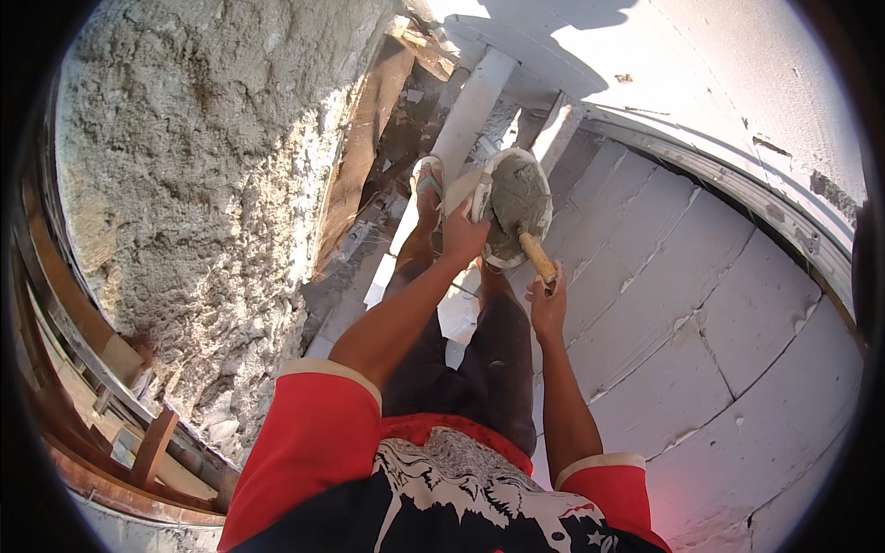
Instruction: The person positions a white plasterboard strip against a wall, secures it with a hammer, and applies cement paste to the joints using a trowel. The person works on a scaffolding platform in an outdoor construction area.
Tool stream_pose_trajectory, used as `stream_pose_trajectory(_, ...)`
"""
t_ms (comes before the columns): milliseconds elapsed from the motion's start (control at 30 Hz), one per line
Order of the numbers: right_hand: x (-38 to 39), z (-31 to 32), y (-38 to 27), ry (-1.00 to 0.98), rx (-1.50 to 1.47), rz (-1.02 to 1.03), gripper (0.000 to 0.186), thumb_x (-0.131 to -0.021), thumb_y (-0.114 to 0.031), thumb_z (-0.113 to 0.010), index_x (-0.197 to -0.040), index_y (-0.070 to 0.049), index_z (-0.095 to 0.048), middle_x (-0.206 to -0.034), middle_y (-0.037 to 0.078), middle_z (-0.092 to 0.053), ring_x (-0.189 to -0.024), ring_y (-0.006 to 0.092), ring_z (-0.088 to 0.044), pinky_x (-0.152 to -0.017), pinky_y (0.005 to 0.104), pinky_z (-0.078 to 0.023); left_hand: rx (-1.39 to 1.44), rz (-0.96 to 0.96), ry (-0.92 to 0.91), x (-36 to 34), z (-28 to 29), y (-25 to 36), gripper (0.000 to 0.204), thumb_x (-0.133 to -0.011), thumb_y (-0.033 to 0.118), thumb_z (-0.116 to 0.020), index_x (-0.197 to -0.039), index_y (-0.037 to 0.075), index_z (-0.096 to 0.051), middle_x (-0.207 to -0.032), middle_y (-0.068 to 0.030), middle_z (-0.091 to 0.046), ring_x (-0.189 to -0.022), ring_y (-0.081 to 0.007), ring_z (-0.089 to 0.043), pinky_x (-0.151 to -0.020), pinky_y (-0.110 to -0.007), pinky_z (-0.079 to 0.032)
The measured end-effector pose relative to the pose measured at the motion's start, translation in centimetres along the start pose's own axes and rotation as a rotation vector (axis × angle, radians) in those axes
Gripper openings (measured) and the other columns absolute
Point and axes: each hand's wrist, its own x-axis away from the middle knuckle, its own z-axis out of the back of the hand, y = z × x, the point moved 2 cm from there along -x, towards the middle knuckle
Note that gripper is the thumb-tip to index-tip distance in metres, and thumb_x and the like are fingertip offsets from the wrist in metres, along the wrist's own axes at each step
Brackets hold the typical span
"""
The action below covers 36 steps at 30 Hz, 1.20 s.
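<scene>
A round pale bucket (545,217) of wet grey mortar (518,189) stands in front of me, between and just beyond my legs. My right hand (548,302) is closed around the lower end of a wooden trowel handle (537,257). The trowel's blade is hidden in the mortar. At the bucket's left rim, my left hand (466,234) grips the handle of a pale, flat plastering float (462,188). The float is tilted beside the mortar, and its far face is hidden.
Rough, thickly plastered wall (203,138) rises at left. White block wall (682,304) fills the right side. Planks (475,106) and rubble lie beyond my sandalled foot (428,180). Wooden boards (152,447) show at the lower left.
</scene>
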Motion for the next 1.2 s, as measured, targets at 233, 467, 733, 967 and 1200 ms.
stream_pose_trajectory(233,-8.0,-1.3,5.4,0.14,-0.161,-0.137,0.066,-0.108,-0.029,-0.055,-0.16,0.0,-0.026,-0.129,0.02,-0.061,-0.103,0.022,-0.066,-0.089,0.0366,-0.058,0.287,-0.013,-0.174,-15.8,-13.5,-6.1,0.052,-0.08,0.011,-0.072,-0.131,0.002,-0.067,-0.088,-0.0062,-0.07,-0.072,-0.0091,-0.059,-0.065,-0.029,-0.047)
stream_pose_trajectory(467,-2.1,-4.4,11.3,0.05,0.134,-0.222,0.058,-0.105,-0.018,-0.055,-0.157,-0.001,-0.034,-0.136,0.021,-0.061,-0.112,0.027,-0.066,-0.098,0.0393,-0.052,0.443,0.026,-0.299,-22.7,-22.3,-11.1,0.065,-0.083,0.009,-0.071,-0.146,0.003,-0.058,-0.092,-0.006,-0.07,-0.075,-0.0102,-0.059,-0.066,-0.029,-0.048)
stream_pose_trajectory(733,4.0,-3.7,11.2,-0.113,0.604,-0.02,0.052,-0.1,-0.011,-0.056,-0.149,0.002,-0.046,-0.13,0.024,-0.064,-0.118,0.0367,-0.061,-0.103,0.0455,-0.048,0.276,-0.098,-0.273,-22.3,-24.0,-15.9,0.062,-0.089,0.015,-0.076,-0.147,0.006,-0.057,-0.089,-0.0062,-0.07,-0.077,-0.0124,-0.062,-0.071,-0.031,-0.051)
stream_pose_trajectory(967,2.6,-5.6,10.9,-0.091,0.657,-0.026,0.046,-0.097,-0.013,-0.06,-0.14,0.003,-0.055,-0.125,0.021,-0.066,-0.119,0.039,-0.058,-0.103,0.0478,-0.047,0.116,-0.17,-0.181,-23.4,-23.6,-15.2,0.057,-0.088,0.018,-0.076,-0.142,0.006,-0.061,-0.089,-0.0078,-0.067,-0.077,-0.0149,-0.062,-0.073,-0.032,-0.051)
stream_pose_trajectory(1200,1.9,-6.8,11.2,-0.147,0.732,-0.045,0.044,-0.094,-0.016,-0.065,-0.135,-0.001,-0.06,-0.119,0.017,-0.068,-0.115,0.0384,-0.059,-0.098,0.0485,-0.05,-0.046,-0.296,-0.075,-22.7,-23.8,-14.6,0.051,-0.086,0.017,-0.076,-0.133,0.003,-0.064,-0.107,-0.02,-0.07,-0.099,-0.0302,-0.069,-0.087,-0.041,-0.053)
